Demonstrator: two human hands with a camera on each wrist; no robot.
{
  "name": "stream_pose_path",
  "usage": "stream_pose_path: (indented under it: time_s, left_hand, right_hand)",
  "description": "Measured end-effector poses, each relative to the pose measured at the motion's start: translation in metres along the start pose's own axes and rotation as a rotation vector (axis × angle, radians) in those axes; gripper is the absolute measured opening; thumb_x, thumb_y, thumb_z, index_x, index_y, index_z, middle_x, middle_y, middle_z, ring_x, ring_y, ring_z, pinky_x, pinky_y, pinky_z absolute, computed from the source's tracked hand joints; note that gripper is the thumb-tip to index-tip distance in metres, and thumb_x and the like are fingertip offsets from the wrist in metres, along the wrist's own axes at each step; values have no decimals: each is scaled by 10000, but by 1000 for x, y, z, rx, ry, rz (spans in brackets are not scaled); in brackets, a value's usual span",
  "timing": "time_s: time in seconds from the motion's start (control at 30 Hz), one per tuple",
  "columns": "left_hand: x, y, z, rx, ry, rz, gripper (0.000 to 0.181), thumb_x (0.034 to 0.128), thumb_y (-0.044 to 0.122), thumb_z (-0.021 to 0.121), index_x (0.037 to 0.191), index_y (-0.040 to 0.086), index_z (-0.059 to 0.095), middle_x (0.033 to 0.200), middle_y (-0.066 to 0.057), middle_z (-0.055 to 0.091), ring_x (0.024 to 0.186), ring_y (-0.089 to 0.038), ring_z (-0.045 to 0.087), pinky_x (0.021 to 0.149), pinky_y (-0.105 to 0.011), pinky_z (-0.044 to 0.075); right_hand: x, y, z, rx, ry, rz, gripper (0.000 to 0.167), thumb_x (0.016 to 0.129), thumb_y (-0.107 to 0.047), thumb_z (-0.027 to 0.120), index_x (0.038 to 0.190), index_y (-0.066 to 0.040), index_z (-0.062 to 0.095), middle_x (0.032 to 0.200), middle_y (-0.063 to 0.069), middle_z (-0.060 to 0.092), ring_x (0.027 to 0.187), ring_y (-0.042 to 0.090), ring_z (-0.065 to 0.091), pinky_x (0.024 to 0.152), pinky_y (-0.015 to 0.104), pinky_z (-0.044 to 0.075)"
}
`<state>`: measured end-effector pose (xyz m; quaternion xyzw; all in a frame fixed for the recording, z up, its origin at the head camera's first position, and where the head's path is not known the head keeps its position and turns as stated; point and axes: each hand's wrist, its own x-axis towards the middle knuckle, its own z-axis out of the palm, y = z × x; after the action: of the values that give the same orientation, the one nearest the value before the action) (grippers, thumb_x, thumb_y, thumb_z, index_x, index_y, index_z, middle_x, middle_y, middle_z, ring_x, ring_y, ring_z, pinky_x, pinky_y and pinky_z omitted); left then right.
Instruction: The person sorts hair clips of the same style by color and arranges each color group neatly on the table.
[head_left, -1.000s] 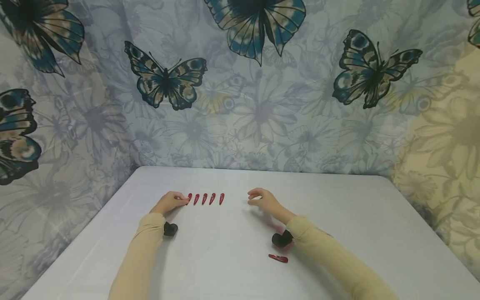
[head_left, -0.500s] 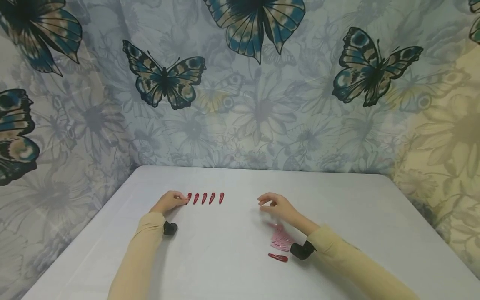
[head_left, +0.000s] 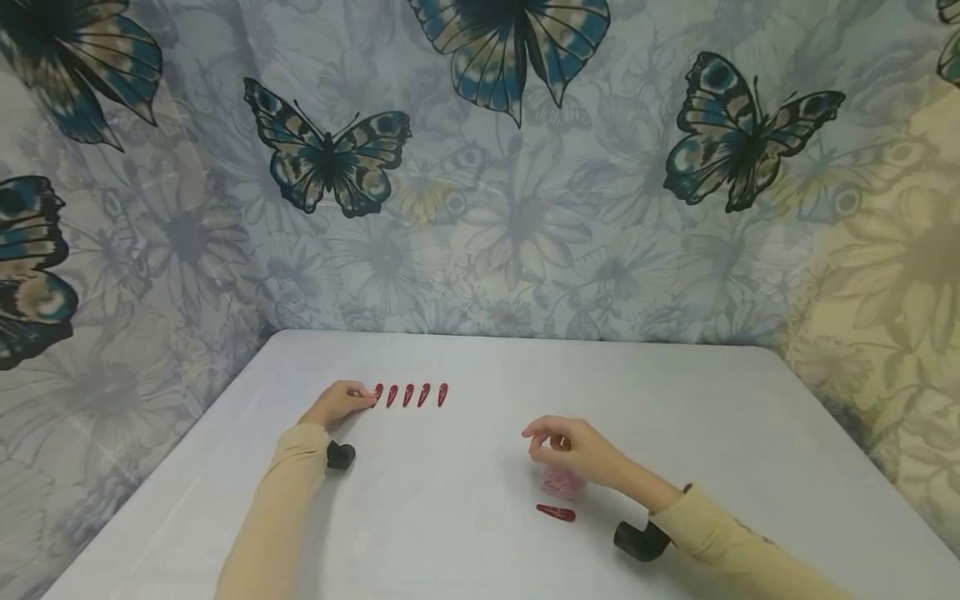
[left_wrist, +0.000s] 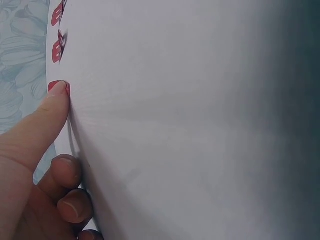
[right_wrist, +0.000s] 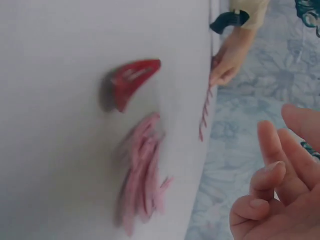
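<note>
At the left end of a row of red hair clips [head_left: 408, 395], my left hand [head_left: 333, 403] holds the endmost clip [head_left: 377, 395] between thumb and finger. The left wrist view shows a fingertip of my left hand [left_wrist: 35, 135] over that red clip [left_wrist: 52, 85], other fingers curled below. My right hand [head_left: 581, 454], fingers bent and apart, holds nothing and hovers over a pile of pink clips [head_left: 561, 485]. A single red clip [head_left: 557, 512] lies just nearer. In the right wrist view the pink clips [right_wrist: 142, 175] lie beside the red clip [right_wrist: 132, 82].
The white table [head_left: 450, 533] has a patterned butterfly cloth [head_left: 517, 250] behind and at its sides. Black wrist devices [head_left: 341, 456] are worn on both wrists, the right one [head_left: 642, 541] low over the table.
My right hand has moved right and back toward the near side, coming over the pink clips, which its forearm partly covered before. My left hand has stayed at the endmost red clip.
</note>
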<state>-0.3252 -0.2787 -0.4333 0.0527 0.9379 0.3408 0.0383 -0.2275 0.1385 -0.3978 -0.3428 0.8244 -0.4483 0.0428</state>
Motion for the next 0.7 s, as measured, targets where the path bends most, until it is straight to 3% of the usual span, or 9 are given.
stream_pose_path:
  time_s: [0.23, 0.37, 0.7]
  left_hand:
    - [-3, 2, -1, 24, 0, 46, 204, 900, 162, 677, 854, -37, 686, 994, -209, 685, 814, -183, 542, 769, -323, 420]
    - [-4, 2, -2, 26, 2, 46, 201, 898, 163, 677, 847, -31, 688, 1019, -212, 685, 840, -195, 550, 793, -332, 416]
    - [-3, 3, 0, 27, 0, 23, 202, 907, 171, 667, 865, -26, 686, 1045, -221, 684, 817, -172, 523, 762, -312, 400]
  right_hand:
    - [-28, 9, 4, 17, -35, 40, 149, 820, -19, 708, 962, 11, 674, 760, 118, 671, 586, -50, 402, 526, 165, 363]
    - [-39, 15, 5, -33, -55, 86, 180, 766, -54, 771, 926, -50, 688, 717, 22, 652, 617, -56, 423, 551, 161, 378]
    - [-49, 11, 12, -210, -87, 87, 215, 739, -107, 814, 897, -109, 669, 730, -103, 610, 669, -60, 405, 587, 162, 375]
